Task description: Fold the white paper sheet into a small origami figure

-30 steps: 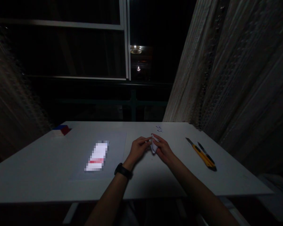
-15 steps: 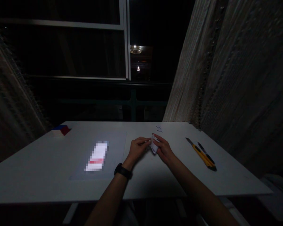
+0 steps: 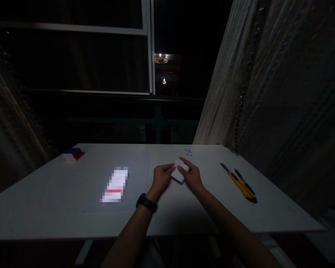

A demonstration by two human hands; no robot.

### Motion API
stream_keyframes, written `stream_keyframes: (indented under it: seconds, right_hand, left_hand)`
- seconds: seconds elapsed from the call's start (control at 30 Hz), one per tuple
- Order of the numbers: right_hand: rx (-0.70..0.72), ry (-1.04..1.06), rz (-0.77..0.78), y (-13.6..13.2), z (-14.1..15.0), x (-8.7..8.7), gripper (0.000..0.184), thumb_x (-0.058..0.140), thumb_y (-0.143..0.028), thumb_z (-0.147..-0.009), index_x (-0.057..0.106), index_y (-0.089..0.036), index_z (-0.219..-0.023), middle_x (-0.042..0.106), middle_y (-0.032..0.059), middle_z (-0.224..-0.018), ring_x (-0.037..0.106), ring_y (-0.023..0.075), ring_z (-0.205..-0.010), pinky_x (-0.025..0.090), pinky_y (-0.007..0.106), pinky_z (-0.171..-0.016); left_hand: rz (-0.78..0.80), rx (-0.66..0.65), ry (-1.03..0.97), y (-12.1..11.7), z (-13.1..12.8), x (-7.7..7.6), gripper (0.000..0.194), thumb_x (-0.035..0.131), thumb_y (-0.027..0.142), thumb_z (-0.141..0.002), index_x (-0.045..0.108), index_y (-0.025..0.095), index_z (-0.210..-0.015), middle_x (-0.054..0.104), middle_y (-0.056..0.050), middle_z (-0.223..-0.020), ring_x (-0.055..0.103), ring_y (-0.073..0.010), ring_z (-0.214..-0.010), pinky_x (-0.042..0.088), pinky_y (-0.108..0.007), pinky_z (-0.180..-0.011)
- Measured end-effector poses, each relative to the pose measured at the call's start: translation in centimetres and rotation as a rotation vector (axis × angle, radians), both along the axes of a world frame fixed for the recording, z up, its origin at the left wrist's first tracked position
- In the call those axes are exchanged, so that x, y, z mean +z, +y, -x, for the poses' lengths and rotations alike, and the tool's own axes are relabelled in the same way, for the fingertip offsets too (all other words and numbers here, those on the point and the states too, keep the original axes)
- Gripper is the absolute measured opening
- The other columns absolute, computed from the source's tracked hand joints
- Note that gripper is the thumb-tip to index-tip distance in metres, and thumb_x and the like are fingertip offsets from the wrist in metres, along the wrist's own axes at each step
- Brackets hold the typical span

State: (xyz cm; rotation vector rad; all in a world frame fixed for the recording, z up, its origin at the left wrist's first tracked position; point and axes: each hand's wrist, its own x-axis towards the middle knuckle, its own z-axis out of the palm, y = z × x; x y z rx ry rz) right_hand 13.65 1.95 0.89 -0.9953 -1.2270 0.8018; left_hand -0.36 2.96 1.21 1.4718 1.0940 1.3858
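A small white piece of folded paper [image 3: 178, 174] is held over the middle of the white table, between both hands. My left hand [image 3: 162, 177], with a dark watch [image 3: 146, 203] on its wrist, pinches the paper's left edge. On the other side, my right hand [image 3: 193, 176] grips it, thumb on top and fingers behind. The fingers under the paper are hidden. Just beyond the hands, small dark marks or scraps [image 3: 188, 153] lie on the tabletop; I cannot make out which.
The white table [image 3: 50, 201] carries a bright, pixelated phone-like rectangle [image 3: 115, 185] on a pale sheet [image 3: 141, 167]. A red, blue and white block [image 3: 73, 154] sits back left. At right lie a yellow utility knife [image 3: 238, 182], blade exposed, and a dark pen [image 3: 244, 180]. Curtains [image 3: 219, 82] hang behind.
The paper has turned flatter, so more of its white face shows. My left hand's fingers have shifted onto its left edge, and my right thumb now lies across it.
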Motion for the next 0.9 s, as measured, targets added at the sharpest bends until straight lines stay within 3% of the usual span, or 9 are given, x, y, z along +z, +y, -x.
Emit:
stream_keyframes:
  seconds: [0.1, 0.33, 0.63, 0.9]
  right_hand:
    - [0.027, 0.06, 0.036, -0.02, 0.02, -0.06, 0.055, 0.069, -0.038, -0.062, 0.057, -0.021, -0.114, 0.063, 0.0051, -0.098, 0.06, 0.0175, -0.073, 0.048, 0.03, -0.066]
    - [0.169, 0.211, 0.088, -0.15, 0.51, -0.04, 0.06, 0.075, -0.033, -0.056, 0.054, -0.02, -0.11, 0.066, 0.0059, -0.089, 0.063, 0.0203, -0.08, 0.049, 0.033, -0.072]
    - [0.213, 0.257, 0.163, -0.26, 0.82, -0.37, 0.062, 0.077, -0.029, -0.052, 0.053, -0.02, -0.108, 0.063, 0.0023, -0.081, 0.06, 0.0163, -0.067, 0.051, 0.029, -0.057]
    - [0.172, 0.325, 0.218, -0.56, 0.59, -0.19, 0.057, 0.077, -0.031, -0.052, 0.057, -0.021, -0.103, 0.063, 0.0019, -0.081, 0.059, 0.0163, -0.067, 0.052, 0.029, -0.054]
  left_hand:
    - [-0.011, 0.016, -0.045, 0.12, 0.2, 0.14, 0.027, 0.066, 0.025, -0.068, 0.069, 0.014, -0.091, 0.069, -0.01, -0.091, 0.064, -0.0227, -0.084, 0.049, -0.034, -0.077]
    - [-0.092, 0.058, -0.038, -0.19, 0.25, 0.36, 0.028, 0.058, 0.029, -0.075, 0.067, 0.016, -0.099, 0.068, -0.008, -0.098, 0.062, -0.0207, -0.09, 0.046, -0.031, -0.081]
    - [-0.296, 0.055, 0.219, -0.69, 0.17, 0.45, 0.028, 0.048, 0.026, -0.083, 0.065, 0.02, -0.104, 0.066, -0.006, -0.095, 0.06, -0.0166, -0.087, 0.044, -0.027, -0.079]
    - [-0.307, 0.013, 0.292, -0.62, -0.07, 0.04, 0.032, 0.049, 0.028, -0.082, 0.06, 0.02, -0.112, 0.064, -0.006, -0.096, 0.059, -0.0162, -0.086, 0.045, -0.028, -0.077]
